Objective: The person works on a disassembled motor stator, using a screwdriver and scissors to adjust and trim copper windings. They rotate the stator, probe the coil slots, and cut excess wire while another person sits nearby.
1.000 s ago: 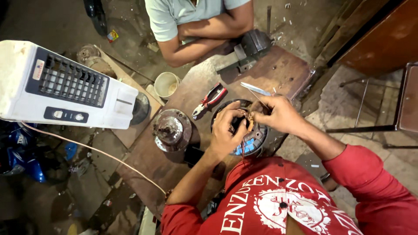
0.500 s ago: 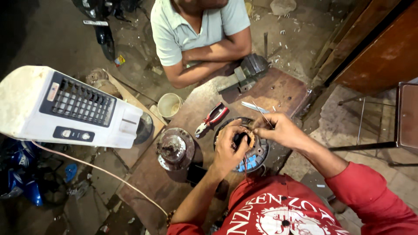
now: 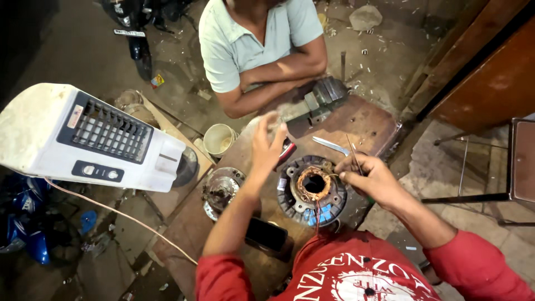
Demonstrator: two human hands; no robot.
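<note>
A round motor stator (image 3: 312, 189) with copper windings lies on the brown wooden workbench (image 3: 368, 120) in front of me. My right hand (image 3: 372, 177) rests at its right rim and pinches a thin rod-like tool (image 3: 353, 153) that sticks up and away. My left hand (image 3: 266, 146) is raised above the bench with its fingers spread, holding nothing, over the red-handled pliers (image 3: 286, 150). A thin red wire runs from the stator toward my red shirt.
A metal motor end cover (image 3: 222, 188), a dark phone (image 3: 266, 234), a flat metal blade (image 3: 331, 145) and a bench vise (image 3: 323, 97) sit on the bench. Another person with folded arms (image 3: 267, 72) leans at the far edge. A white air cooler (image 3: 83, 136) and white cup (image 3: 219, 139) stand left.
My left hand has lifted off the stator and moved up and left, fingers now spread. The right hand stays at the stator's right rim. The view has shifted downward.
</note>
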